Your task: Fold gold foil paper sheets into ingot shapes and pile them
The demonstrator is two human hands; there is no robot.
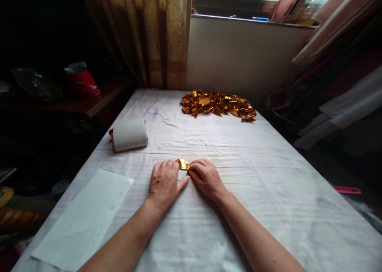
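Both hands rest on a table (268,176) covered with a wrinkled white cloth, close to the middle of its near half. The left hand (164,182) lies palm down with its fingers bent, and its fingertips touch a small piece of gold foil paper (182,164) from the left. The right hand (205,176) meets it from the right, its thumb and fingers pressed together on the foil's right end, so the piece is pinched between the two hands and lies against the cloth. The left thumb stretches toward the right hand and nearly touches it. Toward the far edge, right of centre, sits a heap of folded gold foil pieces (217,104), well apart from the hands. Near the left edge, a curled stack of white-backed foil sheets (129,135) lies with a little gold showing at its left end. At the near left corner a lined white sheet of paper (85,218) lies flat. Beyond the left edge, a red packet (82,81) stands on a dark wooden shelf (98,103). A beige curtain (149,33) hangs behind the far edge.
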